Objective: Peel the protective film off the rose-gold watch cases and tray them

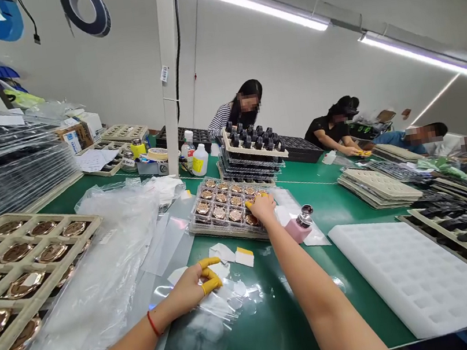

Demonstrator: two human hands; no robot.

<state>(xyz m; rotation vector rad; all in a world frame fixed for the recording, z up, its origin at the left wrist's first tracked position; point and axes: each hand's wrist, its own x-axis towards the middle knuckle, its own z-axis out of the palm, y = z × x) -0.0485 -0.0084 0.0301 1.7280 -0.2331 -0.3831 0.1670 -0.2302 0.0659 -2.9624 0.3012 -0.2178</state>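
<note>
My left hand (197, 285), with yellow finger cots and a red string at the wrist, is held over the bench. Its thumb and fingers are apart, with nothing visible between them. Close by are clear plastic film (208, 331), white wipes (220, 253) and a small white-and-yellow pad (244, 257). My right hand (263, 207), also in yellow finger cots, reaches to the right side of a clear tray (206, 226) filled with rose-gold watch cases (220, 198). Its fingers are bent down at the cases; whatever they grip is hidden. A pink pump bottle (298, 228) stands beside that wrist.
At left, a beige tray (34, 235) holds larger rose-gold cases near plastic bags (103, 276). White foam (424, 275) lies at right. Behind the clear tray rise stacked trays with black parts (252, 154). Several co-workers sit across the green bench (278, 332).
</note>
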